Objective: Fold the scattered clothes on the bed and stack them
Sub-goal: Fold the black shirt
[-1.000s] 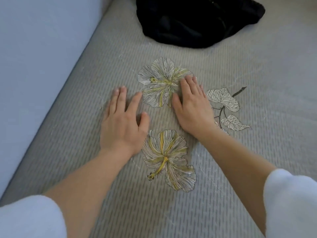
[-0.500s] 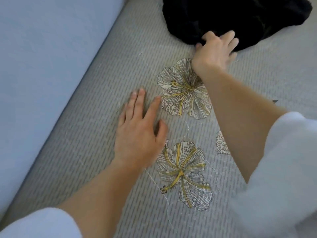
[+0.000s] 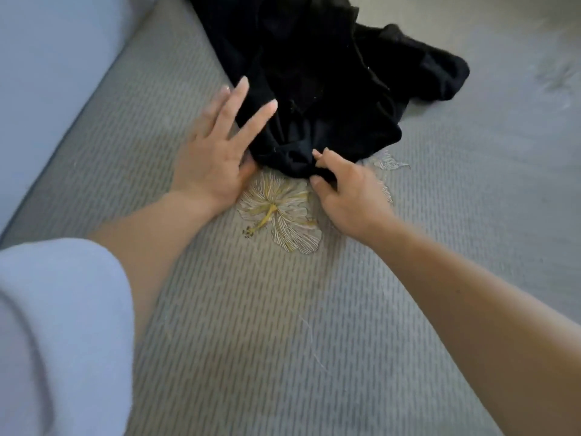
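Observation:
A crumpled black garment [image 3: 330,77] lies in a heap on the grey bed cover [image 3: 283,325], reaching from the top edge down to the middle. My right hand [image 3: 349,190] pinches the garment's near edge between thumb and fingers. My left hand [image 3: 217,152] lies flat with fingers spread, its fingertips resting on the garment's left edge and its thumb at the cloth's lower corner. White sleeves are pushed up both forearms.
The cover carries a printed yellow and white flower [image 3: 279,212] just below the garment. A pale blue wall or headboard [image 3: 53,73] runs along the bed's left side. Bare cover stretches to the right and toward me.
My right hand reached out to the black garment, gripped it and dragged it toward me. My left hand slid forward from the bare cover onto the garment's left edge.

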Tool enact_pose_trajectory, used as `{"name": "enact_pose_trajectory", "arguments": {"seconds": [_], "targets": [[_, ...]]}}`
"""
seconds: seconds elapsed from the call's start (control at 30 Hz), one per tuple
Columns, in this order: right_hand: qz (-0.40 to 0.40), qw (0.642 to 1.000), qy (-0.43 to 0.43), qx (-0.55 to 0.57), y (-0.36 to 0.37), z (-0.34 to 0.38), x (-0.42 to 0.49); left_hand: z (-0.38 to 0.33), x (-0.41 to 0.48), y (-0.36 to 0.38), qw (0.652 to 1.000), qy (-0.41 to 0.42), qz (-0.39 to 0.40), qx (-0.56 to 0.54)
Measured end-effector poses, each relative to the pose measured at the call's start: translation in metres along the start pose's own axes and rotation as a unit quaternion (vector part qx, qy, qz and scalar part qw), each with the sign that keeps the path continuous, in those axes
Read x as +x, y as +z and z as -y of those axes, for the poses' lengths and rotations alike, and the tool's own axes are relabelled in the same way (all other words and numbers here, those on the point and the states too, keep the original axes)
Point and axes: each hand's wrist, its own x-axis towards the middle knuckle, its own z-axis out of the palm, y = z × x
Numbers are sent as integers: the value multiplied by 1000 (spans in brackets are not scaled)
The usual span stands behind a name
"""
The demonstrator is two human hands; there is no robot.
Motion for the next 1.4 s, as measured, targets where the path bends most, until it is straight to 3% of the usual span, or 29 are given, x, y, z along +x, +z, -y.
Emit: {"name": "enact_pose_trajectory", "arguments": {"seconds": [0.07, 0.2, 0.33, 0.5, 0.67, 0.73, 0.83, 1.07, 1.17, 1.23, 1.3, 1.4], "targets": [[26, 1000, 2, 3, 3, -4, -35, -10, -23, 3, 999, 35, 14, -14], [81, 996, 43, 13, -3, 3, -108, -63, -101, -20, 990, -54, 79, -102], [176, 980, 89, -8, -12, 17, -198, -113, -163, -74, 966, -90, 243, 7], [259, 953, 155, 20, -22, 43, -313, -162, -260, -116, 909, -63, 408, 58], [300, 930, 208, -44, -39, 67, -397, -191, -322, -158, 844, -88, 526, -56], [264, 941, 205, -55, -58, 74, -411, -200, -328, -175, 843, -148, 497, -142], [191, 966, 172, -29, -107, 88, -413, -217, -314, -214, 844, -230, 394, -283], [85, 994, 53, 32, -283, 124, -395, -294, -232, -335, 899, -185, 151, -368], [18, 997, 17, 73, -359, 126, -399, -346, -206, -399, 886, -141, 142, -419], [-18, 993, -12, 115, -406, 125, -410, -381, -199, -439, 877, -112, 200, -423], [-34, 990, -40, 129, -445, 119, -426, -411, -193, -467, 890, -87, 238, -378], [-53, 984, -68, 154, -490, 107, -450, -445, -189, -490, 910, -89, 184, -360]]}}
